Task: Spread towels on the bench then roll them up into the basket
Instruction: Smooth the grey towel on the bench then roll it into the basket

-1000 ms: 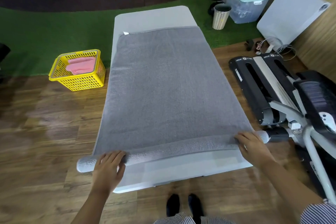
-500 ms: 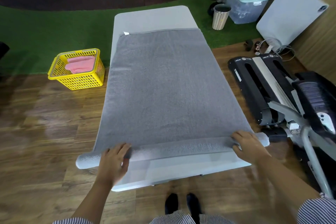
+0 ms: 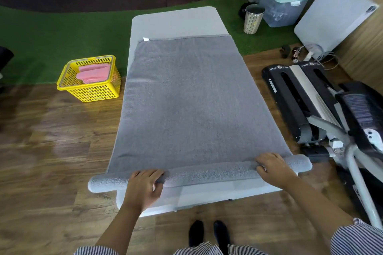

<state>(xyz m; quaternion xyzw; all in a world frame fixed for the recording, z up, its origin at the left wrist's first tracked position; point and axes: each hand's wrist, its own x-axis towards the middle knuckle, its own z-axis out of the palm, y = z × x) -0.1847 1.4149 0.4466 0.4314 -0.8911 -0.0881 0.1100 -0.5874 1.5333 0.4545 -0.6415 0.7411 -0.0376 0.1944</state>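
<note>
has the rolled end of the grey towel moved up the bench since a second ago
Yes, slightly: the roll has moved away from the bench's near edge, exposing more bare bench.

Left hand (image 3: pixel 145 184) palm-down, fingers curled forward; right hand (image 3: pixel 273 166) likewise, knuckles bent; both arms reach forward.

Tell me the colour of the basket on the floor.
Yellow. The basket shows clearly in the head view, left of the bench.

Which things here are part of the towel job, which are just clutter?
Job: grey towel, its near end rolled under the left hand and right hand; bench; yellow basket holding pink towels.

Clutter: striped bin, clear storage box, black stepper machine, white board against the wall.
</note>
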